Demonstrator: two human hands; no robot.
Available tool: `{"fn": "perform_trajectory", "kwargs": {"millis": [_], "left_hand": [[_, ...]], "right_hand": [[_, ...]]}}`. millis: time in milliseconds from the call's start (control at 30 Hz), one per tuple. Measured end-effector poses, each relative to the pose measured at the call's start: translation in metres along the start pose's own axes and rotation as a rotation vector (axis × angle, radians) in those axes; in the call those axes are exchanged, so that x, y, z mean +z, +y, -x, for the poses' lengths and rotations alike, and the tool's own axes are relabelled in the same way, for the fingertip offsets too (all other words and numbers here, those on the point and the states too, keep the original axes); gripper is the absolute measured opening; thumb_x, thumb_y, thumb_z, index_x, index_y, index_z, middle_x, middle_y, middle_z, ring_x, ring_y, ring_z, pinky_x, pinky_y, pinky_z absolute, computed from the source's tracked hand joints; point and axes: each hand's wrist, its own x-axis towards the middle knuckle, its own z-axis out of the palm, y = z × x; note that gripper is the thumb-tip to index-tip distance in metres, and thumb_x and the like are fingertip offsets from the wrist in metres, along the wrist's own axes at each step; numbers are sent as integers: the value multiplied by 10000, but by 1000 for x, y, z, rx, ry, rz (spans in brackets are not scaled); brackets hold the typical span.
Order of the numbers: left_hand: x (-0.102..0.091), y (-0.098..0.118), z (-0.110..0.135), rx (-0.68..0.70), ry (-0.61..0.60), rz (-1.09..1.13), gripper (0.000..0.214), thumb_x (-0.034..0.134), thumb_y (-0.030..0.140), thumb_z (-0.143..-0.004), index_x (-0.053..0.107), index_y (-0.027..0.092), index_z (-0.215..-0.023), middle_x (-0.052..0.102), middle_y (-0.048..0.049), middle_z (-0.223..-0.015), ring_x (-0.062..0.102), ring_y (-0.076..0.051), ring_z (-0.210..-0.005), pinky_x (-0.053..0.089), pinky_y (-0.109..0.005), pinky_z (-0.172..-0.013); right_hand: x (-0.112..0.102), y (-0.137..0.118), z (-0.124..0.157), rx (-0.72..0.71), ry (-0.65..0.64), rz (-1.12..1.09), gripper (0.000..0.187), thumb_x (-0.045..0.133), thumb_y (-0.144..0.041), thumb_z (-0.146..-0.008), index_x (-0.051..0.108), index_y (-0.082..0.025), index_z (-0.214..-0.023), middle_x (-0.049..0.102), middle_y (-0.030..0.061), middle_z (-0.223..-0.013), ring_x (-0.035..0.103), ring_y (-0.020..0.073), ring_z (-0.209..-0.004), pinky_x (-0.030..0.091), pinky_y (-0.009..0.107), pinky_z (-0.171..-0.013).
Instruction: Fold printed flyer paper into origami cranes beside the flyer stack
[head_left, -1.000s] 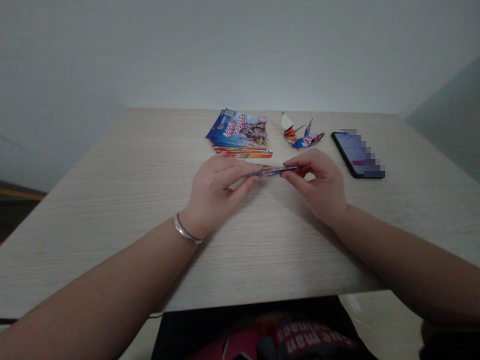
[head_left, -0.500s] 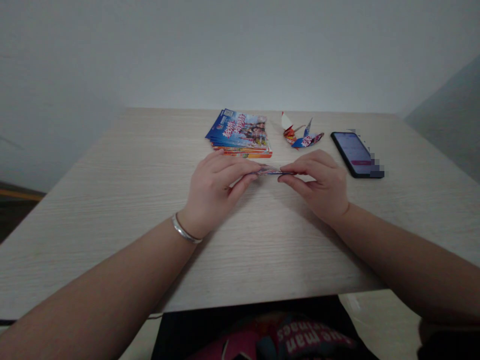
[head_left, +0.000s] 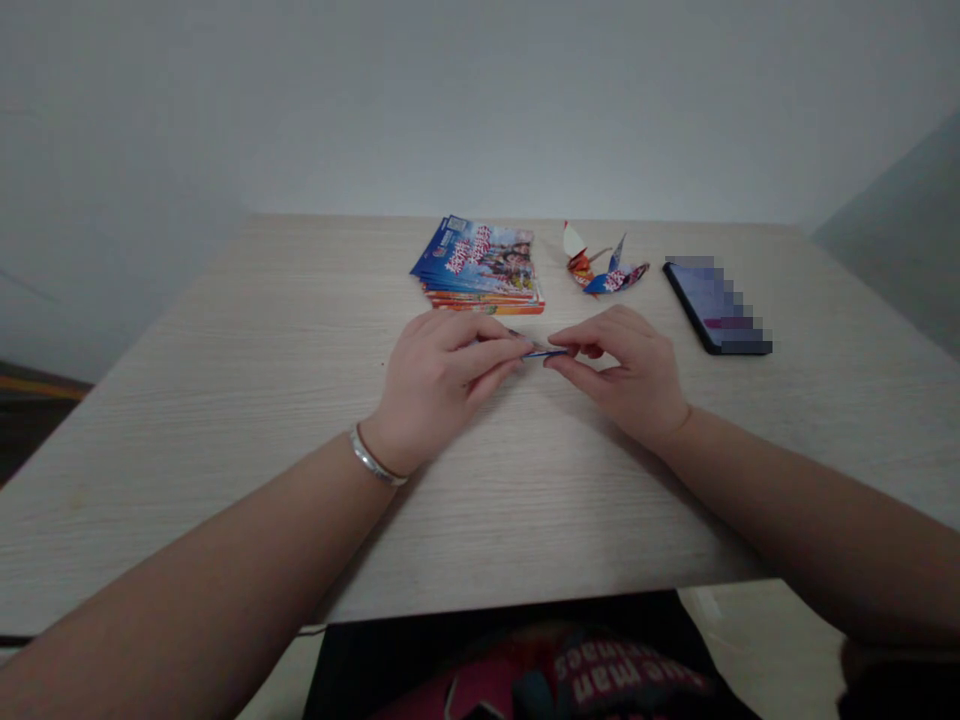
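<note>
Between my hands is a small piece of folded printed paper [head_left: 541,352], seen nearly edge-on, with a blue edge towards me. My left hand [head_left: 442,375] pinches its left side, the fingers lying over the top and hiding much of it. The right end is gripped between the thumb and fingertips of my right hand [head_left: 626,365]. Just beyond my left hand lies a fanned stack of printed leaflets [head_left: 480,262], blue on top with orange edges below. Two folded paper cranes, one orange and white [head_left: 578,262], the other blue [head_left: 615,280], sit behind my right hand.
A phone [head_left: 716,310] with a lit, partly pixelated screen lies to the right of the cranes. The pale wood-grain table [head_left: 262,330] reaches back to a white wall [head_left: 480,110]. A silver bracelet [head_left: 375,458] is on my left wrist.
Both hands have come slightly closer together along the paper. My right hand has shifted a little left, and my left fingers cover more of the paper.
</note>
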Motion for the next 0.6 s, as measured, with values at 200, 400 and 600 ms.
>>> {"fn": "perform_trajectory", "kwargs": {"millis": [200, 400, 600], "left_hand": [[2, -3, 2, 11, -12, 18, 175, 645, 242, -937, 743, 246, -1082, 753, -44, -999, 674, -190, -902, 508, -367, -793], [4, -4, 3, 43, 16, 80, 176, 643, 207, -931, 736, 213, -1080, 748, -63, -1001, 675, -193, -919, 528, -361, -811], [5, -2, 3, 27, 44, 92, 198, 641, 179, -928, 732, 218, -1100, 744, -58, -991, 676, -183, -934, 545, -342, -818]], "right_hand": [[3, 1, 1, 38, -20, -31, 57, 758, -214, -827, 723, -195, -868, 711, 4, -737, 612, 146, -677, 480, 298, -631], [6, 1, 2, 145, -39, -144, 32, 728, -176, -831, 728, -208, -828, 709, 0, -751, 618, 140, -706, 469, 264, -570], [8, 0, 1, 145, -31, -210, 56, 758, -218, -815, 725, -207, -859, 693, 2, -765, 605, 135, -712, 486, 265, -585]]}}
